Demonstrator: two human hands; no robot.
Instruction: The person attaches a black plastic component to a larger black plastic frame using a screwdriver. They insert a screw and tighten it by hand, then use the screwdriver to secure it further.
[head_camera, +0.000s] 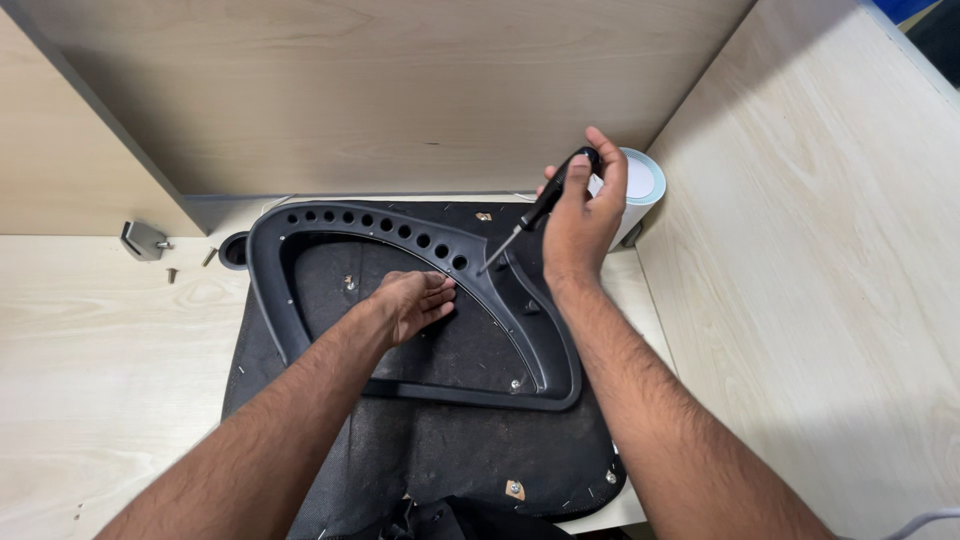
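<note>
On the bench, a black plastic frame lies on dark fabric. The left hand, flat and open, should press the frame steady while the right hand, gripping the screwdriver, seats its tip squarely.

My left hand lies flat, palm down, fingers together and pointing right, forearm running in from the lower left. My right hand is raised, fingers curled in a closed grip, thumb up, forearm angling in from the lower right.
</note>
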